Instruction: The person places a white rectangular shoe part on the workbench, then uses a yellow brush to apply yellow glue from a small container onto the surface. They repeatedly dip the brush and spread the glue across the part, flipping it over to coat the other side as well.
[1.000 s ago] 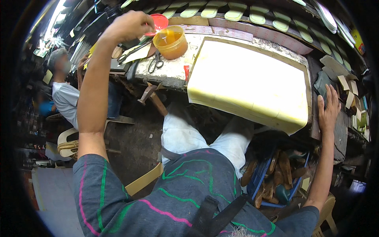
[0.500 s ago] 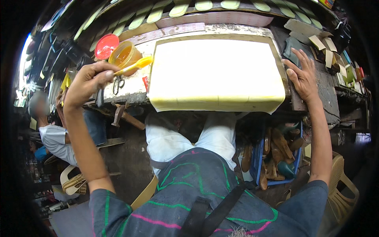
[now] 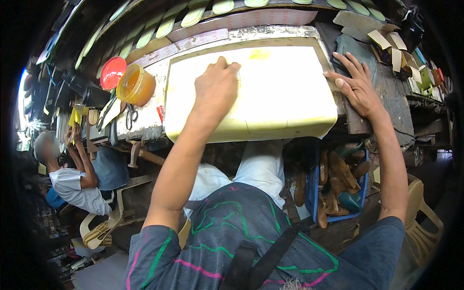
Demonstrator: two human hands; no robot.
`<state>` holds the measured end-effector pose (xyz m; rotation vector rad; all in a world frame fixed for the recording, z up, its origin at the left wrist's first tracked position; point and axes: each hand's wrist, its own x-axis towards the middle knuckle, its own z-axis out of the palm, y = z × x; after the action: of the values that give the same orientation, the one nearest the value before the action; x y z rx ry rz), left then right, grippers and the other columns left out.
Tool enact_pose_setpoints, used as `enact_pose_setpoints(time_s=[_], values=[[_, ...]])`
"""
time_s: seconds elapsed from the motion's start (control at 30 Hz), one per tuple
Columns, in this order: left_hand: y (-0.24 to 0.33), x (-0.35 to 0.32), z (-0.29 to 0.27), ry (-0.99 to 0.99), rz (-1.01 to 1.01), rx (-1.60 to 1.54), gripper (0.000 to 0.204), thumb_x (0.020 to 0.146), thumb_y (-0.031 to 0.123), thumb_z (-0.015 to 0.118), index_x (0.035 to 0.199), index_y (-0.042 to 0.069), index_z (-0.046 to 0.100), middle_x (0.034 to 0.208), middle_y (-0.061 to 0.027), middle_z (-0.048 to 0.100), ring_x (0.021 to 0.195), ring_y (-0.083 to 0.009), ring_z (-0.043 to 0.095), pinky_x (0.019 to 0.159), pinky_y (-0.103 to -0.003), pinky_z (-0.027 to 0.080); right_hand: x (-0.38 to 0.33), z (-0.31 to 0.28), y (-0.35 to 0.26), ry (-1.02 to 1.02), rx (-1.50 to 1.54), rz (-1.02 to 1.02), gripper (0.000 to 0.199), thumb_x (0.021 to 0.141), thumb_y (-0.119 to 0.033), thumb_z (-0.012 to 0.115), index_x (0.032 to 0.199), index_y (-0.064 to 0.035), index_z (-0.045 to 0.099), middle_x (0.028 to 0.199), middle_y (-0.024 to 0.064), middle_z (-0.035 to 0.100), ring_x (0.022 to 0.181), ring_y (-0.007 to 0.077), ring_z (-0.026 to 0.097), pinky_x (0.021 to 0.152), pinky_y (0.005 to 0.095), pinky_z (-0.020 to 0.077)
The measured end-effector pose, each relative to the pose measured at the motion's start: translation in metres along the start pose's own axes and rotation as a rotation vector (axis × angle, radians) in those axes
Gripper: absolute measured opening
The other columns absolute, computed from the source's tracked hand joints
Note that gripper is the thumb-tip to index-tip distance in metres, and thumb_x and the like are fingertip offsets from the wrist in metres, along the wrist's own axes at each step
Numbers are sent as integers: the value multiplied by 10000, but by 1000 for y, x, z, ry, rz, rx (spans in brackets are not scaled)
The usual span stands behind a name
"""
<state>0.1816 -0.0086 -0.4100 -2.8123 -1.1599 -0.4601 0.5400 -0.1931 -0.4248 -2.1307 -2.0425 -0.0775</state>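
A pale yellow sheet lies across the workbench, its front edge bending down over the bench's near side. Over its left half, my left hand is closed, palm down; the yellow brush it held a moment earlier is hidden behind the fingers now. A wet amber smear shows near the sheet's far edge. My right hand rests at the sheet's right edge, fingers spread and thumb out, holding nothing. To the left stands an open tub of amber glue, its red lid tilted beside it.
Scissors lie on the bench below the tub. Shoe insoles line the far shelf. Small boxes are piled at the far right. A blue crate of shoe lasts is on the floor. Another person sits at the left.
My left hand has moved from beside the tub rightward onto the sheet, taking the brush along. An amber smear now shows on the sheet. My right hand stays at the sheet's edge.
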Motion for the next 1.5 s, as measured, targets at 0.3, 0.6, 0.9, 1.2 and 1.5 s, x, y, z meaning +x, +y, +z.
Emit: enact_pose_setpoints(time_s=[0.3, 0.6, 0.9, 1.2, 1.5], values=[[-52, -29, -34, 43, -96, 284, 247, 959, 102, 633, 1151, 94, 788, 1019, -102, 674, 963, -314, 724, 778, -484, 618, -1, 7, 5, 44, -9, -6, 642, 1118, -684, 264, 1402, -365, 743, 1740, 37, 388, 1659, 324, 212, 1348, 621, 59], [56, 21, 2, -47, 145, 173, 195, 950, 93, 643, 1098, 50, 761, 1002, -139, 676, 951, -304, 733, 724, -443, 636, -3, 8, 5, 87, -4, -3, 593, 1133, -643, 268, 1450, -388, 699, 1735, 37, 398, 1652, 330, 233, 1339, 641, 83], [103, 58, 24, -22, 224, -81, 263, 983, 89, 582, 1174, 78, 762, 1025, -162, 682, 944, -337, 734, 777, -470, 630, 0, 0, -1, -15, 20, -2, 593, 1132, -642, 271, 1385, -399, 749, 1746, 14, 380, 1657, 329, 215, 1341, 650, 56], [-57, -25, -43, -26, -125, 343, 286, 976, 100, 627, 1196, 167, 797, 1020, -91, 708, 967, -320, 727, 824, -465, 593, -2, 10, 6, 48, -16, -16, 597, 1126, -648, 288, 1391, -376, 749, 1748, 15, 381, 1660, 323, 210, 1344, 642, 54], [-8, -25, -37, -102, -74, 263, 235, 982, 137, 633, 1171, 130, 773, 981, -133, 712, 854, -355, 747, 751, -488, 611, -3, 9, 5, 85, -12, -8, 569, 1138, -591, 332, 1483, -302, 680, 1724, 45, 420, 1651, 328, 241, 1340, 624, 87]])
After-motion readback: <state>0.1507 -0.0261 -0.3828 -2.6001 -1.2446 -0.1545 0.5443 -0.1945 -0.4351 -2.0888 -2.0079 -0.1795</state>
